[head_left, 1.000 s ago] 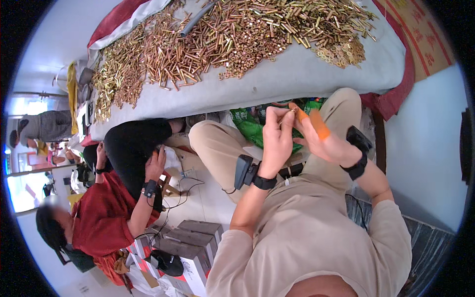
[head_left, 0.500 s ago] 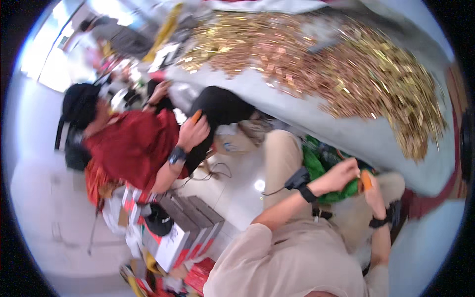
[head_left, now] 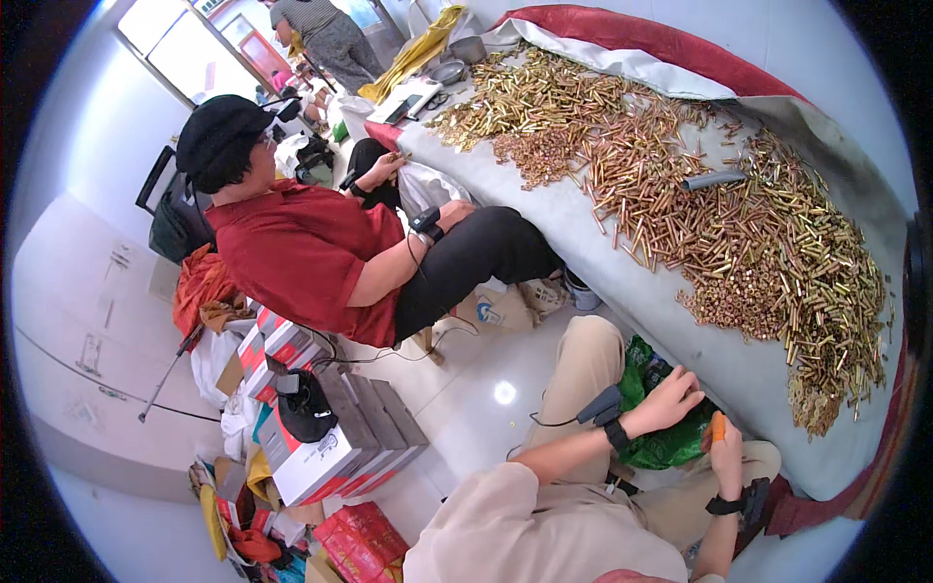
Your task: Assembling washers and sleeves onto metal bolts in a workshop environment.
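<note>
My left hand (head_left: 669, 401) is over the green plastic bag (head_left: 667, 442) between my knees, its fingers curled together. My right hand (head_left: 723, 453) is just to the right, with an orange finger cover (head_left: 718, 428) on one digit. Its fingers are closed too. Whatever either hand holds is too small or hidden to name. Beyond the bag, many brass-coloured metal tubes (head_left: 632, 209) lie heaped on a grey-covered table (head_left: 603, 255). Small nut-like pieces (head_left: 736, 306) form piles among them. A grey curved piece (head_left: 714, 180) rests on the heap.
A person in a red shirt (head_left: 292, 253) sits at my left by the table, hands near a white bag (head_left: 428, 187). Boxes (head_left: 374, 428) with a black cap (head_left: 306, 408) stand on the floor. A red bag (head_left: 360, 544) lies closer. Another person (head_left: 330, 39) stands far back.
The view has shifted and sharpened. My hands, almost touching before, are now slightly farther apart. The seated person's raised near hand has come down to the thigh.
</note>
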`<control>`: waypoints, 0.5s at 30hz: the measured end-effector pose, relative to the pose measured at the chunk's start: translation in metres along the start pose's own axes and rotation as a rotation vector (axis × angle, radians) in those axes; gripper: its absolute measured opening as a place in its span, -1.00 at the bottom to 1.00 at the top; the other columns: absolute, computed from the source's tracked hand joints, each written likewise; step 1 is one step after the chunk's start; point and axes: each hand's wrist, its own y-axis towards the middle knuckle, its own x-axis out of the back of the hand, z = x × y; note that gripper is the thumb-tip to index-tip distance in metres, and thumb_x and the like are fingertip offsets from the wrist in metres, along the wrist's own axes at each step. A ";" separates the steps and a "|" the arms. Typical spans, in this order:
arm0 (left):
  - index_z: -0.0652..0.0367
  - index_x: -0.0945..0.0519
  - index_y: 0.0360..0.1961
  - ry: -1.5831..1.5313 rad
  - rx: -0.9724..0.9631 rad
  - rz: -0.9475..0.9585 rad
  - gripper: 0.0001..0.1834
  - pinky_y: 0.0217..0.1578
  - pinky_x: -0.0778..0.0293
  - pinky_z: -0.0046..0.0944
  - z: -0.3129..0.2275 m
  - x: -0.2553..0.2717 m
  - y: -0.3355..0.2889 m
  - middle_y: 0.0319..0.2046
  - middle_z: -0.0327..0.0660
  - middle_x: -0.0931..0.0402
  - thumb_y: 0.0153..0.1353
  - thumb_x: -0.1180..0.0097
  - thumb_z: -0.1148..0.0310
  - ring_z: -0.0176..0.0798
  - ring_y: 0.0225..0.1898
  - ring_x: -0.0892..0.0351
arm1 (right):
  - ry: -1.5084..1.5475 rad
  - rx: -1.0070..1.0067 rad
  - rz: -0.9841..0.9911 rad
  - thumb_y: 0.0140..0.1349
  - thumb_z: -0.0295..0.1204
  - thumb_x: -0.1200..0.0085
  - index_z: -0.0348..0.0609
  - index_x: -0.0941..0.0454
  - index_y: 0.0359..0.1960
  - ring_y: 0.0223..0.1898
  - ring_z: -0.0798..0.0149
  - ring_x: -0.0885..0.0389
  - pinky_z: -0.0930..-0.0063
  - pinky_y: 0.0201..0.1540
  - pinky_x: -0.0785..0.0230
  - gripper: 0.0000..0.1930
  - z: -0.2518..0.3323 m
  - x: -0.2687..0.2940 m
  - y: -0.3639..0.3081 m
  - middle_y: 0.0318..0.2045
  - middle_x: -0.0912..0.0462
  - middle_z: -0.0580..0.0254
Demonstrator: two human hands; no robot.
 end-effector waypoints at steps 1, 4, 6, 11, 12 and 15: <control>0.29 -0.34 -0.35 -0.024 0.020 0.041 -0.80 -0.22 -0.31 -0.18 0.002 -0.001 0.001 -0.34 -0.02 -0.26 0.18 0.03 0.34 0.00 -0.28 -0.33 | -0.001 0.002 -0.001 0.27 -0.31 0.26 -0.33 -0.38 -0.44 -0.57 0.08 -0.45 0.28 -0.50 -0.22 -0.70 -0.003 -0.001 0.001 -0.63 -0.46 -0.01; 0.29 -0.34 -0.35 -0.019 0.055 0.065 -0.81 -0.24 -0.32 -0.19 0.004 0.000 0.000 -0.35 -0.04 -0.27 0.18 0.03 0.35 -0.03 -0.30 -0.34 | -0.041 0.019 0.022 0.27 -0.30 0.26 -0.32 -0.39 -0.44 -0.56 0.04 -0.45 0.27 -0.50 -0.21 -0.69 -0.005 -0.005 0.004 -0.62 -0.47 -0.02; 0.29 -0.35 -0.35 -0.011 0.068 0.082 -0.81 -0.24 -0.32 -0.19 0.004 0.000 0.000 -0.35 -0.05 -0.27 0.18 0.03 0.35 -0.03 -0.30 -0.35 | -0.025 -0.019 0.051 0.28 -0.29 0.25 -0.31 -0.38 -0.45 -0.55 0.03 -0.47 0.27 -0.51 -0.20 -0.69 0.007 -0.005 0.002 -0.61 -0.49 -0.04; 0.27 -0.35 -0.37 -0.030 0.090 0.107 -0.81 -0.25 -0.32 -0.19 0.009 -0.003 0.000 -0.38 -0.06 -0.29 0.17 0.03 0.34 -0.05 -0.31 -0.35 | -0.063 -0.039 0.106 0.27 -0.29 0.22 -0.30 -0.39 -0.48 -0.53 0.05 -0.49 0.25 -0.51 -0.22 -0.69 0.022 -0.006 -0.003 -0.61 -0.51 0.00; 0.27 -0.35 -0.37 -0.031 0.090 0.107 -0.81 -0.25 -0.32 -0.19 0.010 -0.003 0.000 -0.38 -0.06 -0.29 0.17 0.03 0.34 -0.05 -0.31 -0.35 | -0.089 -0.032 0.125 0.27 -0.29 0.22 -0.29 -0.39 -0.48 -0.54 0.06 -0.49 0.25 -0.51 -0.23 -0.69 0.022 -0.007 -0.003 -0.62 -0.51 0.01; 0.27 -0.36 -0.37 -0.027 0.082 0.151 -0.81 -0.26 -0.32 -0.20 0.012 -0.005 -0.002 -0.39 -0.06 -0.30 0.17 0.03 0.34 -0.06 -0.32 -0.35 | -0.152 0.034 0.137 0.27 -0.34 0.22 -0.33 -0.40 -0.47 -0.61 0.23 -0.52 0.41 -0.55 -0.29 -0.71 0.016 -0.008 -0.005 -0.62 -0.52 0.10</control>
